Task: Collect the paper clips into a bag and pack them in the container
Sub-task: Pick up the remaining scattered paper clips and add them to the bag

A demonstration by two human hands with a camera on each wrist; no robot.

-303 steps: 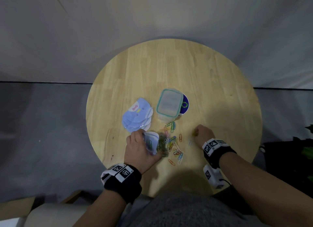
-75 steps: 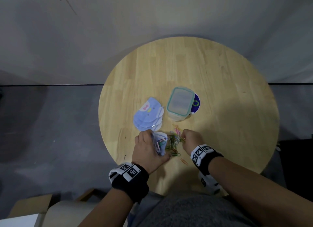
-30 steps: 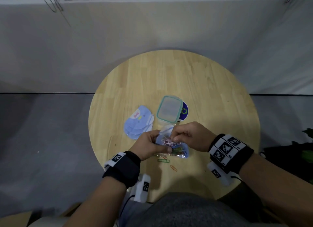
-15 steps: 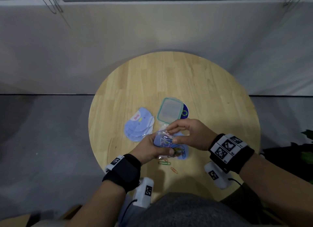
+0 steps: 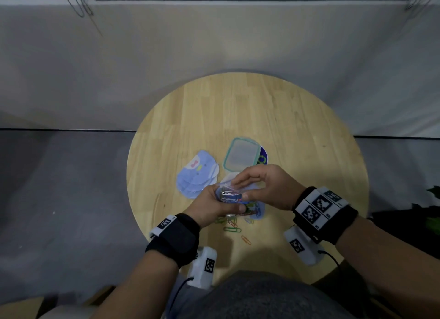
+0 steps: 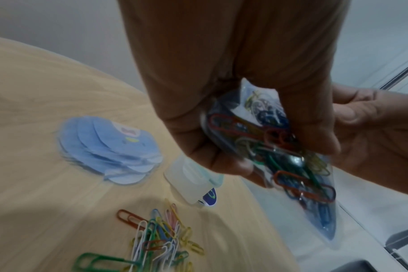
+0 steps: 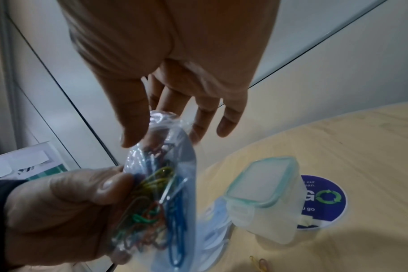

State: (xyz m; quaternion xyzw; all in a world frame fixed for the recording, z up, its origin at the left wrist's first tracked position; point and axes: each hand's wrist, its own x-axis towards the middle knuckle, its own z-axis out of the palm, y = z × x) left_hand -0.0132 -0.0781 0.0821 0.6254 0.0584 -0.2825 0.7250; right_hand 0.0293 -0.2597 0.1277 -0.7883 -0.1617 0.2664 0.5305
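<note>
Pale wood desk point(image 5: 262, 104) spreads beneath both hands, with the lidded container point(image 5: 241, 158) just beyond the right hand point(image 5: 269, 187) and a stack of blue pouches point(image 5: 197, 173) just beyond the left hand point(image 5: 212, 207). The left hand's fingers curl round the clear bag point(image 6: 268, 147) of paper clips point(image 6: 291, 147), held above the desk between the hands. The right thumb and nearly straight fingers seem to pinch its mouth, and loose clips point(image 5: 232, 229) lie below the left hand.

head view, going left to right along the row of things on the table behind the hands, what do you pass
stack of blue bags → lidded container → round blue sticker, partly under the container
</note>
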